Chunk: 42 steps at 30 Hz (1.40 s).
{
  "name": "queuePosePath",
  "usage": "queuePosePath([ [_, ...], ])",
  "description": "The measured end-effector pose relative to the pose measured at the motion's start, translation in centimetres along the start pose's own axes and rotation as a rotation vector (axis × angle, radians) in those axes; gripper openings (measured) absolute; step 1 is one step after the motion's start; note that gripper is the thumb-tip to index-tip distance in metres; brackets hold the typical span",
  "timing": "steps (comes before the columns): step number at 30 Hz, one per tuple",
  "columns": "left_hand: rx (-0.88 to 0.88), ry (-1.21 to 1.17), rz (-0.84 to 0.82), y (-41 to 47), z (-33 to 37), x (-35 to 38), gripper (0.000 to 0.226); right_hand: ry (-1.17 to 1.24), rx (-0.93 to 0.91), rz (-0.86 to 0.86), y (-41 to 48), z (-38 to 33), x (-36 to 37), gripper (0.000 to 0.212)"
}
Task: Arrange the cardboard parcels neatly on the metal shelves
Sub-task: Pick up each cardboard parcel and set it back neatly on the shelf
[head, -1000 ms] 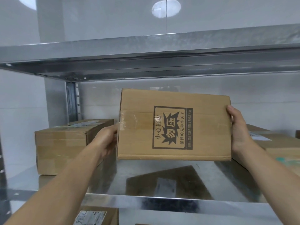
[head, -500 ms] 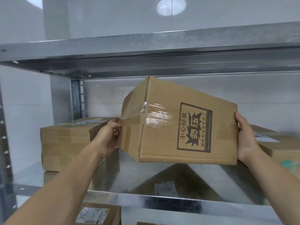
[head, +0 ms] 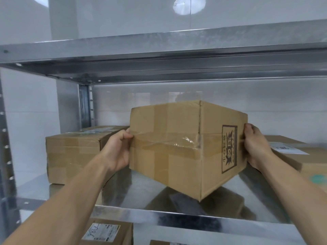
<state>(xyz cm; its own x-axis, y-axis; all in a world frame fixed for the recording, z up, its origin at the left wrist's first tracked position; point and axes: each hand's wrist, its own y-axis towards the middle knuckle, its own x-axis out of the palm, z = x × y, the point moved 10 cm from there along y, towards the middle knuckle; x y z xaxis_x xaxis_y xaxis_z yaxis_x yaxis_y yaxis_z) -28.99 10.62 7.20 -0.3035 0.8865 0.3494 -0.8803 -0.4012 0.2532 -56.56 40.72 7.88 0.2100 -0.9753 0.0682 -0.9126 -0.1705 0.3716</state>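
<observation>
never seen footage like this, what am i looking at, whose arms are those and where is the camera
There is no machine here. A person wears a wide-angle camera on the head, so you look forward and down along their own two bare arms. This is the only view.

The left hand and the right hand hold opposite ends of a taped cardboard box. It is turned so that one corner faces the camera, above a shiny metal shelf.

A left box and a right box sit on that shelf. An upper shelf runs overhead, and a labelled box shows on the level below.
</observation>
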Motion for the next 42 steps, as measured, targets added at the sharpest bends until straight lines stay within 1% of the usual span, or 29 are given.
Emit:
queuePosePath([
  [2,-0.02,-0.033,-0.037,-0.1,-0.4,0.6,0.056,-0.045,-0.014,0.03,-0.2,-0.8,0.3,0.063],
  [5,-0.018,-0.112,-0.065,0.0,-0.3,1.3,0.043,-0.027,0.03,0.014,-0.2,-0.5,0.9,0.064],
  [7,-0.018,-0.116,-0.065,0.1,-0.1,1.7,0.04,0.03,0.116,-0.033,-0.5,0.4,1.9,0.076],
  [8,-0.02,-0.105,-0.05,0.1,0.0,1.7,0.039,0.072,0.123,-0.059,-0.4,0.8,2.2,0.079],
  [10,-0.033,-0.084,-0.025,0.0,-0.1,1.9,0.036,0.14,0.109,-0.093,-0.6,0.7,3.0,0.073],
  [11,-0.043,-0.074,-0.012,-0.1,-0.2,2.0,0.036,0.136,0.108,-0.104,-0.6,0.8,3.2,0.076],
  [14,-0.054,-0.037,0.046,-0.2,-0.6,1.6,0.044,0.065,0.128,-0.129,-0.9,1.0,3.6,0.103],
  [17,-0.074,0.001,0.089,-0.4,-1.0,1.0,0.045,-0.001,0.173,-0.085,2.2,3.9,2.4,0.119],
  [19,-0.089,0.038,0.118,-0.4,-1.2,0.6,0.043,-0.062,0.187,-0.026,3.4,4.7,1.6,0.123],
  [20,-0.095,0.058,0.129,-0.3,-1.3,0.5,0.042,-0.119,0.178,-0.037,2.8,3.9,1.8,0.12],
  [21,-0.099,0.073,0.132,-0.3,-1.3,0.5,0.042,-0.177,0.14,-0.045,1.3,2.1,2.2,0.109],
  [23,-0.111,0.092,0.13,-0.1,-1.2,0.7,0.042,-0.232,0.067,-0.085,0.0,0.2,3.2,0.078],
  [26,-0.126,0.151,0.139,0.1,-1.0,0.9,0.042,-0.196,0.004,-0.147,0.7,-0.4,3.8,0.039],
  [27,-0.124,0.164,0.143,0.1,-0.9,1.0,0.042,-0.159,0.015,-0.172,0.6,-0.3,4.0,0.029],
  [28,-0.126,0.178,0.138,0.2,-0.8,1.3,0.041,-0.128,0.041,-0.194,0.8,0.0,4.2,0.024],
  [30,-0.123,0.196,0.121,0.2,-0.7,1.9,0.041,-0.081,0.104,-0.247,0.7,0.7,4.4,0.03],
  [33,-0.117,0.188,0.131,0.0,-0.5,2.1,0.046,-0.062,0.174,-0.389,1.6,2.7,4.7,0.051],
  [34,-0.118,0.177,0.134,0.0,-0.5,2.1,0.046,-0.058,0.189,-0.406,1.5,2.9,4.6,0.054],
  [37,-0.122,0.14,0.15,-0.2,-0.5,1.9,0.049,0.003,0.223,-0.454,-1.1,0.9,5.1,0.041],
  [38,-0.121,0.134,0.158,-0.3,-0.5,1.8,0.05,0.034,0.222,-0.474,-2.0,0.0,5.4,0.042],
  [41,-0.102,0.106,0.156,-0.5,-0.1,2.1,0.046,0.084,0.172,-0.465,-3.6,-2.6,5.8,0.063],
  [42,-0.096,0.098,0.156,-0.5,0.0,2.2,0.047,0.117,0.17,-0.453,-4.2,-3.4,5.7,0.061],
])
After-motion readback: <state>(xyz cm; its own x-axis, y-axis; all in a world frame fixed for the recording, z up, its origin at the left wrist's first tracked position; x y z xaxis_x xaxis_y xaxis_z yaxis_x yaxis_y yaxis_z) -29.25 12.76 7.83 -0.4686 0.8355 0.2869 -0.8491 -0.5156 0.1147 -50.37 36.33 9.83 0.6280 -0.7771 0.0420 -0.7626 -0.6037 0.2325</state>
